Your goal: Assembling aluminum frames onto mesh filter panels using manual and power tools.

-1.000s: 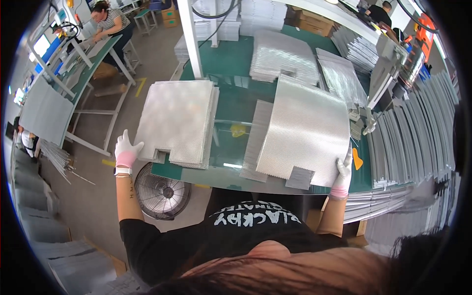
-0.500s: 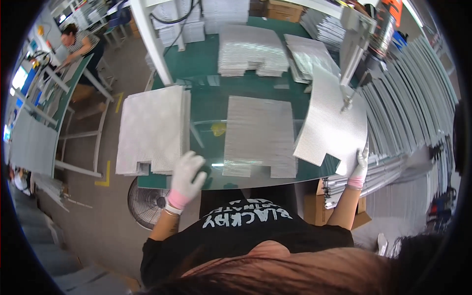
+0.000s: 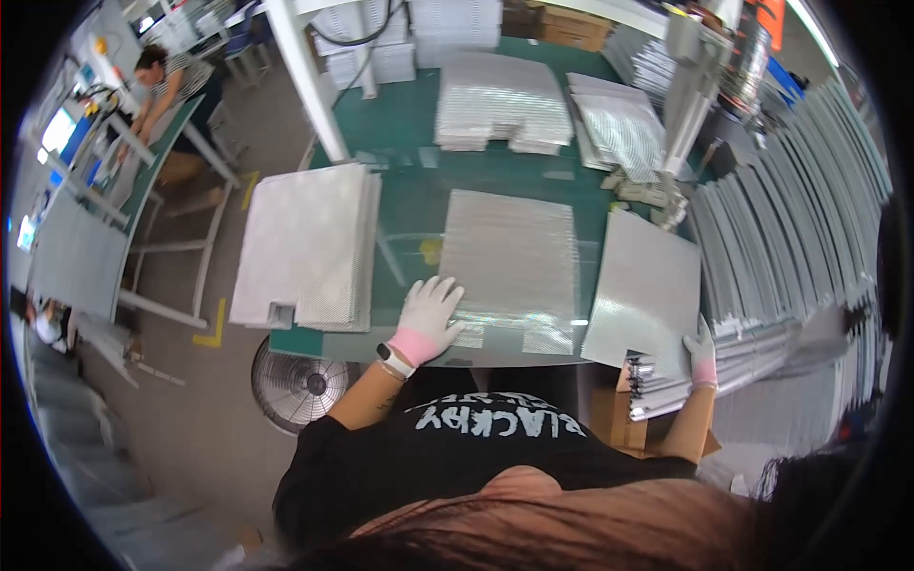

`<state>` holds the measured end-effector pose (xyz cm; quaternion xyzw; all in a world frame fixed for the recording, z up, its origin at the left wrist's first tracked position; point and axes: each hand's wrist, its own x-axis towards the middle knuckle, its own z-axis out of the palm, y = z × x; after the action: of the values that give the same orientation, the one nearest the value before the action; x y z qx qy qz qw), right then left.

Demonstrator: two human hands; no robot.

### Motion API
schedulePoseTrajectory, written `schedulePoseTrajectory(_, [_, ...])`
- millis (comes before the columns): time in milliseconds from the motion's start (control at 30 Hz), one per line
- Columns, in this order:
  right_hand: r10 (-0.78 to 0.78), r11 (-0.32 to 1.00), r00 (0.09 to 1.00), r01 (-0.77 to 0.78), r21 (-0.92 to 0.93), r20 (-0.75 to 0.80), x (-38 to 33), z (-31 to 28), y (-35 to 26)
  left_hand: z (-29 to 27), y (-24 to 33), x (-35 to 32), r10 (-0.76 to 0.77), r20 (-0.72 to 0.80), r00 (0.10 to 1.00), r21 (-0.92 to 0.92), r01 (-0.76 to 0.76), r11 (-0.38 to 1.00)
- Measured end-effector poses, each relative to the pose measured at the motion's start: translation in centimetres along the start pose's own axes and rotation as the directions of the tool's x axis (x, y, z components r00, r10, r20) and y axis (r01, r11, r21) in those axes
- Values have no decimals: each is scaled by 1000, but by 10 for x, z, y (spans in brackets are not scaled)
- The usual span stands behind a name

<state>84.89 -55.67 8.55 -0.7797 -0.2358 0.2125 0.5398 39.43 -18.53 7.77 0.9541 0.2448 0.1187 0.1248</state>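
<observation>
Left hand (image 3: 428, 319) flat, open on centre sheet (image 3: 509, 271), right hand (image 3: 700, 350) gripping right sheet (image 3: 645, 290)

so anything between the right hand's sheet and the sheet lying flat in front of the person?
Nothing visible. The right hand holds the loose metal sheet beside the flat sheet; only bare green table between them. The left hand rests on the flat sheet's near-left edge.

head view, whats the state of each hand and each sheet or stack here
left hand: gloved, flat on the middle sheet
middle sheet: lying flat on the green table
right hand: gloved, holding the right sheet's corner
right sheet: tilted, partly off the table
left stack: piled flat, untouched
floor fan: standing under the table edge
</observation>
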Motion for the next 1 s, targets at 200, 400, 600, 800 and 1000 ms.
schedulePoseTrajectory(200, [-33,818,994,-35,-575,-108,31,-7,36,-1,9,1,-78,47,996,9,77,997])
schedulePoseTrajectory(400, [112,371,979,-198,-907,-168,37,36,-20,-28,6,-10,-16,-140,990,-102,2,995])
schedulePoseTrajectory(600, [-323,365,944,191,-911,69,25,131,-101,-120,-58,-79,-241,-517,822,-137,199,970])
schedulePoseTrajectory(800, [-321,798,511,599,-63,797,-58,377,-217,-165,-251,-161,-711,-457,535,-141,746,651])
schedulePoseTrajectory(1000, [-274,905,590,426,-4,759,-132,563,-183,-144,-306,-162,-821,204,534,-412,807,422])
